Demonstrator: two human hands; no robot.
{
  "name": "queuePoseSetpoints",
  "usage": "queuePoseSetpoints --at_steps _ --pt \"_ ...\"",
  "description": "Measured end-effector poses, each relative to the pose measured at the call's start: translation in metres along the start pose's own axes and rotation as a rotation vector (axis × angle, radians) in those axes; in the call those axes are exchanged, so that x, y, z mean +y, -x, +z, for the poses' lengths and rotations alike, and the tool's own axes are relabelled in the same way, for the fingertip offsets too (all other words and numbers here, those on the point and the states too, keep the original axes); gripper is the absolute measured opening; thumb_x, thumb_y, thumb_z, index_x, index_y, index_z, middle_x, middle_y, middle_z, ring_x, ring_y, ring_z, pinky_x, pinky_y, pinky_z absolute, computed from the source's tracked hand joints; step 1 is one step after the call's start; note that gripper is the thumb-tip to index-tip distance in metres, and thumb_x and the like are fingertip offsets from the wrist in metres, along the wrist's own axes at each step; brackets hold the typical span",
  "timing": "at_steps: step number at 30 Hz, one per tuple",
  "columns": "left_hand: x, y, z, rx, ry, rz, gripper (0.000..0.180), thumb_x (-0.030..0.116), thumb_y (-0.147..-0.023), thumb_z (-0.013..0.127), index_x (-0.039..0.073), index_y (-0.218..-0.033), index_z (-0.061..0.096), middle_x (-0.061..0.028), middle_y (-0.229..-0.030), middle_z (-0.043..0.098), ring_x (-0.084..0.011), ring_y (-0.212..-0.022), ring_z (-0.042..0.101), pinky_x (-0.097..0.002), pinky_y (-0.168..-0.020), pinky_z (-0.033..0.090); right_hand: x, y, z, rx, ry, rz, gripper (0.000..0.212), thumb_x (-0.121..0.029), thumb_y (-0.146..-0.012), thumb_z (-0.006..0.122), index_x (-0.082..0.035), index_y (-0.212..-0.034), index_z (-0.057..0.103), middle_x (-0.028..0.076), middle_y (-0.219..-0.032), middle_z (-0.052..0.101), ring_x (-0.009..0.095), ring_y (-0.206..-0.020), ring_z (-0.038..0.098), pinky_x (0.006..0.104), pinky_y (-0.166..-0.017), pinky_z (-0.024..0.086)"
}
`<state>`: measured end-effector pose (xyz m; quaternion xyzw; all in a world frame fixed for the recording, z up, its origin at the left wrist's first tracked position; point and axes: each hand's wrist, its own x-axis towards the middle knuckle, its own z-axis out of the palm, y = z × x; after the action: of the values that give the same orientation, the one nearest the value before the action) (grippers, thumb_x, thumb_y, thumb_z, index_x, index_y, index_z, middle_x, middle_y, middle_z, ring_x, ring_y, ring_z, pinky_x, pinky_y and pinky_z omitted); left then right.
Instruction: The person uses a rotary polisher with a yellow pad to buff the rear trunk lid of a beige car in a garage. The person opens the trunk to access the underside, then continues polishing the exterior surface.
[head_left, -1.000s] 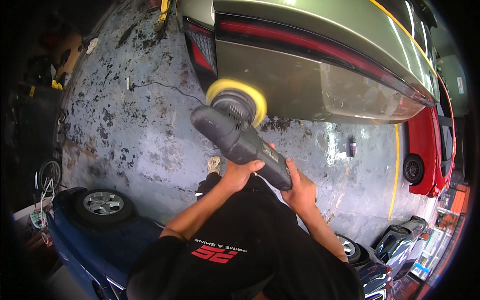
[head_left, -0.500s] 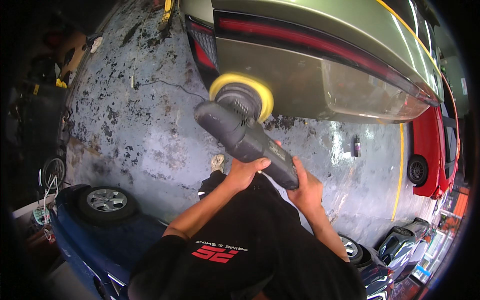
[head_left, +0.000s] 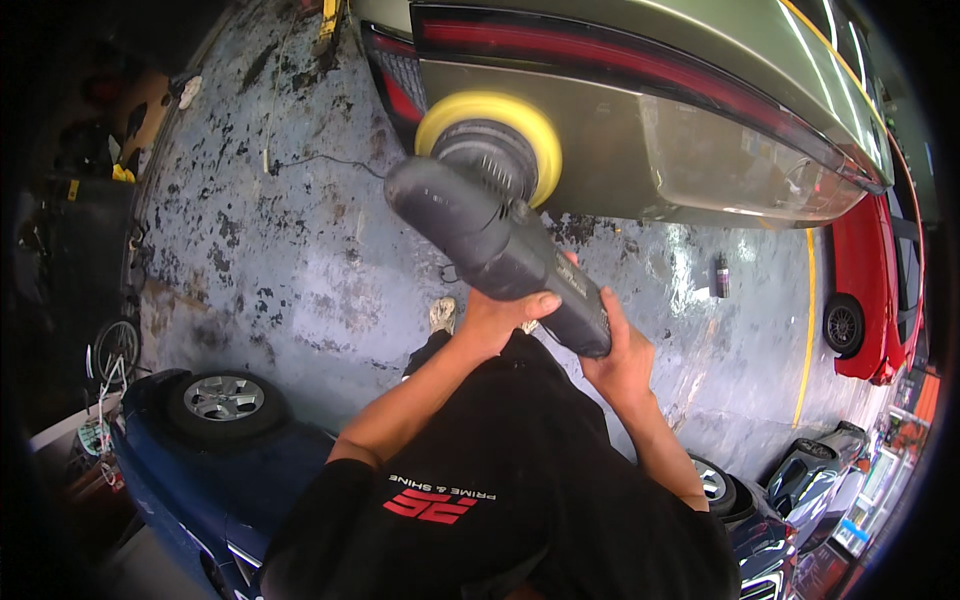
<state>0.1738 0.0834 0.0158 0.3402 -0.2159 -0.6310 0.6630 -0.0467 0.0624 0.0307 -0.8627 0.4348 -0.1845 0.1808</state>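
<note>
A black car polisher point(head_left: 485, 240) with a round yellow foam pad point(head_left: 545, 135) is held in both my hands. My left hand point(head_left: 500, 325) wraps the middle of its body, thumb on top. My right hand point(head_left: 622, 355) grips the rear end of the body. The pad lies against or just in front of the lower rear panel of an olive-gold car point(head_left: 600, 150); contact cannot be made out. Its edge looks blurred, as if spinning. A long red tail light strip point(head_left: 600, 60) runs above the pad, with a dark corner trim to its left.
A power cord point(head_left: 330, 160) trails over the worn grey floor point(head_left: 300, 240). A dark bottle point(head_left: 722, 276) stands on the floor at the right, near a yellow line point(head_left: 808, 330). A dark blue car point(head_left: 200, 470) is behind me at the left, a red car point(head_left: 870, 280) at the far right.
The polisher and both hands have shifted slightly up and to the right over the panel. The view has tilted a little. Both hands keep their grip.
</note>
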Motion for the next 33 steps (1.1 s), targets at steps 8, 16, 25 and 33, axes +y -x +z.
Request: queuePoseSetpoints --at_steps 8,16,25,33 --pt "-0.016 0.014 0.0 0.061 0.104 -0.001 0.063 0.011 -0.083 0.085 0.002 -0.137 0.054 -0.0166 -0.128 0.068 -0.0283 -0.124 0.065 -0.0467 -0.109 0.053 -0.002 0.012 -0.005 -0.101 -0.003 0.045 0.091 -0.006 -0.072 0.084 -0.01 -0.154 0.046 0.022 -0.104 0.075 0.041 -0.084 0.074 0.0457 -0.072 0.06" --pt "-0.023 0.019 -0.006 0.112 0.047 -0.01 0.065 0.019 -0.082 0.084 0.002 -0.137 0.053 -0.0189 -0.131 0.067 -0.0306 -0.124 0.065 -0.0492 -0.11 0.052 0.002 0.016 0.009 -0.11 -0.039 0.052 0.105 -0.003 -0.059 0.088 -0.014 -0.155 0.046 0.017 -0.099 0.071 0.037 -0.082 0.072 0.0448 -0.071 0.057" --pt "0.002 -0.009 -0.046 -0.063 0.137 0.071 0.078 0.034 -0.076 0.089 0.004 -0.139 0.054 -0.0167 -0.136 0.064 -0.035 -0.133 0.06 -0.0528 -0.114 0.05 -0.023 -0.034 0.002 -0.098 0.155 -0.13 0.104 -0.004 -0.06 0.082 -0.016 -0.157 0.048 0.009 -0.082 0.058 0.03 -0.07 0.064 0.0421 -0.064 0.055" --pt "-0.059 0.034 -0.057 -0.002 0.242 -0.106 0.075 0.027 -0.08 0.088 0.004 -0.142 0.053 -0.0144 -0.142 0.062 -0.0292 -0.135 0.058 -0.0485 -0.114 0.049 0.004 0.007 0.006 -0.267 0.154 -0.098 0.104 -0.008 -0.059 0.085 -0.015 -0.156 0.049 0.009 -0.084 0.058 0.03 -0.071 0.065 0.0424 -0.065 0.055"
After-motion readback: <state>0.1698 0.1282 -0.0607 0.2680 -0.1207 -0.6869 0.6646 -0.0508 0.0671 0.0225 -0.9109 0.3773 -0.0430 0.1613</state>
